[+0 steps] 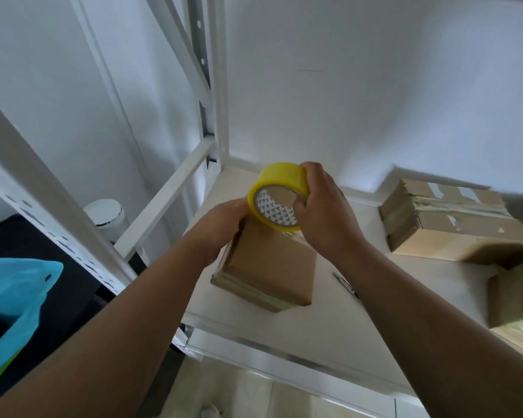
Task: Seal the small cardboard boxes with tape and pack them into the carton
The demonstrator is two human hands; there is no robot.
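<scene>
A white metal shelf stands against a white wall. The right hand curls round the yellow tape roll, thumb in its core, and sets it against the far top edge of a small box standing mid-shelf. The left hand clasps that box's upper corner, fingers curled (whether it also pins the tape's end is hidden). Tape bands already show along the box's lower edge, so I judge it partly sealed. To the right lies a taped box, with more cardboard at the frame's edge. No carton is clearly made out, so packing seems yet to come.
</scene>
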